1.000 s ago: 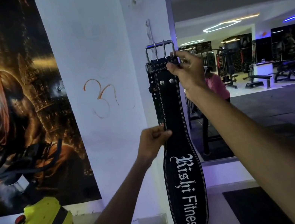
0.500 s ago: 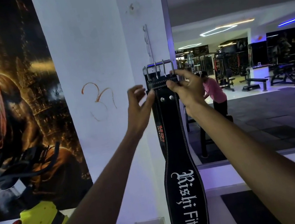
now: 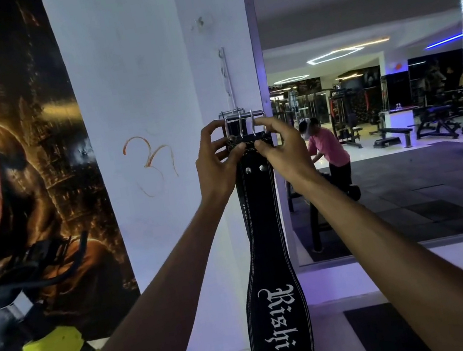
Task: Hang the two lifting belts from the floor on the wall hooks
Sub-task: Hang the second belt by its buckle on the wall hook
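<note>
While both hands pinch its top edge, the long black leather lifting belt with white stitching and white gothic lettering hangs flat against the white painted pillar. Its silver two-prong buckle sits just below the thin metal wall hook strip. The left hand and right hand each close a tight grip on the belt beside the buckle. A dark, gold-toned poster covers the wall at left; a large mirror at right reflects gym benches.
</note>
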`<state>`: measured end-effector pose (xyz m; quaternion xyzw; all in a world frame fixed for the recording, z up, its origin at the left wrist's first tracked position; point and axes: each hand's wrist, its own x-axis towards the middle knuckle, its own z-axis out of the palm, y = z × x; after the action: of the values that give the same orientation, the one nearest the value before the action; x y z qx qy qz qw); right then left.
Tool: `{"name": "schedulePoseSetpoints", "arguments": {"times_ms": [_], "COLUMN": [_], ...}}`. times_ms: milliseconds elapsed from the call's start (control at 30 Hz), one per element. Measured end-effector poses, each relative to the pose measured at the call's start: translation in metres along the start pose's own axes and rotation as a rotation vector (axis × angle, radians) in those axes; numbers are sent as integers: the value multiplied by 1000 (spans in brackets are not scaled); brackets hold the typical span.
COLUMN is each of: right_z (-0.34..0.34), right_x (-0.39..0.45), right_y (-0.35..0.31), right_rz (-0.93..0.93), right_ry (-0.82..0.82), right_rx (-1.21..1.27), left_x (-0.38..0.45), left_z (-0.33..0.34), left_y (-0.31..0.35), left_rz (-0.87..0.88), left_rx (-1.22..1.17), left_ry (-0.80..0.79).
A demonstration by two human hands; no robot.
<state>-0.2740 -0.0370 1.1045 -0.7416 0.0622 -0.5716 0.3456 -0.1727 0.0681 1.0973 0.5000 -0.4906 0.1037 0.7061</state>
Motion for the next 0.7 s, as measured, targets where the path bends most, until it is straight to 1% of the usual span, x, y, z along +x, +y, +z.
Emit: {"name": "schedulePoseSetpoints", "arguments": {"times_ms": [100,267,367,433,500,633,700], "right_z": [-3,-4,-4,-4,-4,-2,1], "right_x": [6,15,13,11,9,8,8], "right_y": [-2,-5,-9,-10,-8,-7,-6], "right_rz": [-49,-87,-85,-73,-62,-34,-28], "right_ry": [-16,-9,12,46,58,34,40], "right_rx": [24,83,149,172,190,237,232], "left_x": [2,0,-2,2,6,6,7], "left_z": [-1,1,0,-1,-1,-3,-3], "left_y": [0,2,5,3,1,3,4], "left_rz": [11,42,138,174,185,175,186], "left_rx": [-28,65,111,201,265,223,243], "left_ry": [44,-3,-29,-34,-28,-30,-43]}}
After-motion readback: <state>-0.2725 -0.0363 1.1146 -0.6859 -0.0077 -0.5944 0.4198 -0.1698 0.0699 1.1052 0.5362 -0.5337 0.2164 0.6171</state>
